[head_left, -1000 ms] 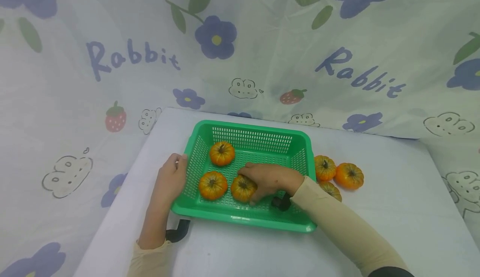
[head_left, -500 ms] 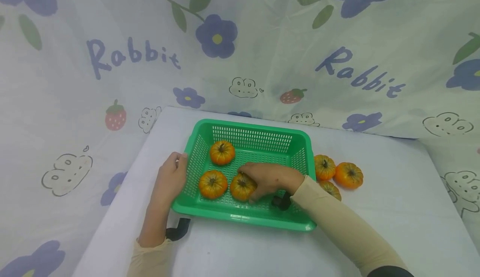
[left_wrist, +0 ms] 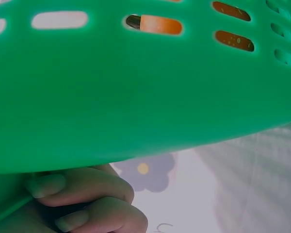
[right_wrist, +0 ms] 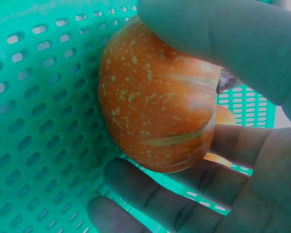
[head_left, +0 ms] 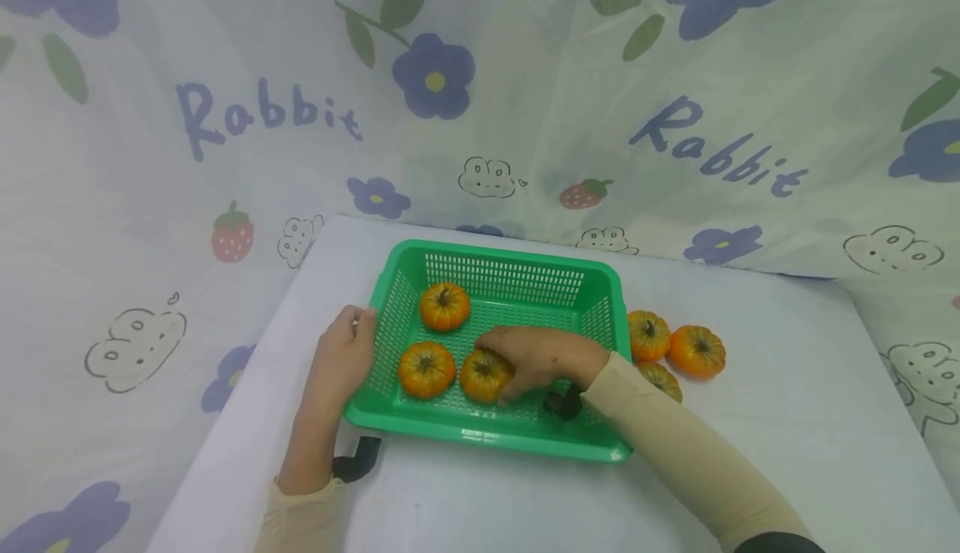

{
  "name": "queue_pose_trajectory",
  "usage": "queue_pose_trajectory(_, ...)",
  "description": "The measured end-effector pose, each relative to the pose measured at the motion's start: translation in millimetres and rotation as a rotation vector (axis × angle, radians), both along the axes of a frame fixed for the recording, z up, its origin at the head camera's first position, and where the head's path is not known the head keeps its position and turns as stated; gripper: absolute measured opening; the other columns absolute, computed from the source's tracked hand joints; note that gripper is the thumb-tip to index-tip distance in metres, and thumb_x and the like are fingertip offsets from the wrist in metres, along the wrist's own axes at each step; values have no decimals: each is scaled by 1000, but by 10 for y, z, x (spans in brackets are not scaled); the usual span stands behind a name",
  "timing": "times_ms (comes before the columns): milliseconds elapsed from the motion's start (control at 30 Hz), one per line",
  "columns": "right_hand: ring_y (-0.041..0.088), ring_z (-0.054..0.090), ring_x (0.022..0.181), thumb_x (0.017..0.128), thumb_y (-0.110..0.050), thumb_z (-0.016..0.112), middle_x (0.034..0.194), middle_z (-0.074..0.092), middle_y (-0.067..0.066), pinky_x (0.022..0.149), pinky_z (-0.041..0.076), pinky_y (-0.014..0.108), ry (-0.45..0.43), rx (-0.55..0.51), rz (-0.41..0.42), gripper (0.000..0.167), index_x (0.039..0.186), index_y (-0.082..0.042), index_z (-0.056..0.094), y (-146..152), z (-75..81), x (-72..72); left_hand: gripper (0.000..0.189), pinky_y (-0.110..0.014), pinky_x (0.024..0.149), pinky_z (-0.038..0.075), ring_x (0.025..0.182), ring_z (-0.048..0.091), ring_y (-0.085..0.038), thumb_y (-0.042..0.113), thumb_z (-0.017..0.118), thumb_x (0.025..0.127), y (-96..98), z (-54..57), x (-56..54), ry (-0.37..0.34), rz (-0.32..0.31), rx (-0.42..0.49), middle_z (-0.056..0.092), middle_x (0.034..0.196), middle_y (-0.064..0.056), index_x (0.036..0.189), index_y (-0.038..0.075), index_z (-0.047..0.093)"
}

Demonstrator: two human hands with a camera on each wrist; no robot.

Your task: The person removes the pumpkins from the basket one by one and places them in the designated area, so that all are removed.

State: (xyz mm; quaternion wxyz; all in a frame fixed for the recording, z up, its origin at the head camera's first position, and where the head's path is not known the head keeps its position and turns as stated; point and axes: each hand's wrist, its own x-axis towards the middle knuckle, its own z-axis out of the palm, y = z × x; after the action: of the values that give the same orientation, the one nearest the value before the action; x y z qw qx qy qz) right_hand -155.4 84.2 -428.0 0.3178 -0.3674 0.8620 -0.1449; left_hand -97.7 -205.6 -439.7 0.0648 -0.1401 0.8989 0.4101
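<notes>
A green plastic basket (head_left: 480, 435) with slotted walls stands on the white table. My left hand (head_left: 342, 363) grips its left rim; in the left wrist view curled fingers (left_wrist: 94, 187) hook at the edge of the green wall. Inside the basket my right hand (head_left: 546, 355) holds a small orange pumpkin (head_left: 483, 378). The right wrist view has this pumpkin (right_wrist: 155, 102) between the thumb and the fingers, near the slotted green surface. Left of it sits a second pumpkin (head_left: 426, 370), and a third pumpkin (head_left: 444, 306) lies towards the back left corner.
Outside the basket's right side lie three more pumpkins: one against the wall (head_left: 648, 336), a redder pumpkin (head_left: 697, 351) and one pumpkin (head_left: 662, 380) partly behind my right sleeve (head_left: 675, 445). A printed cloth (head_left: 525, 120) hangs behind the table.
</notes>
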Motion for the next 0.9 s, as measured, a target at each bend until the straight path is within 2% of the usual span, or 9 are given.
queue_pose_trajectory(267, 17, 54, 127, 83, -28, 91, 147, 56, 0, 111, 44, 39, -2, -6, 17, 84, 154, -13, 50, -5, 7, -9, 60, -38, 65, 47, 77, 56, -27, 56, 26, 112, -5, 8, 6, -5, 4, -1, 59, 91, -14, 125, 4, 54)
queue_pose_trajectory(467, 19, 53, 131, 84, -25, 90, 148, 56, 2, 113, 42, 38, -8, -24, -6, 82, 154, -10, 48, 2, 9, -15, 60, -37, 64, 47, 77, 57, -27, 56, 26, 112, -5, 11, 9, -10, 3, -3, 60, 92, -14, 124, 4, 53)
queue_pose_trajectory(700, 16, 58, 120, 83, -25, 91, 136, 62, -1, 108, 46, 37, 1, -45, -14, 76, 147, -12, 53, 14, 2, -24, 59, -37, 63, 48, 74, 56, -27, 56, 26, 112, 2, 11, 2, 2, -4, 4, 59, 88, -13, 122, 5, 53)
queue_pose_trajectory(900, 18, 56, 125, 84, -26, 90, 140, 60, 0, 110, 44, 38, 7, -49, -2, 74, 147, -11, 54, 24, 2, -26, 58, -37, 62, 47, 73, 56, -26, 55, 27, 112, 6, 9, 1, 9, -7, 3, 58, 87, -13, 121, 4, 54)
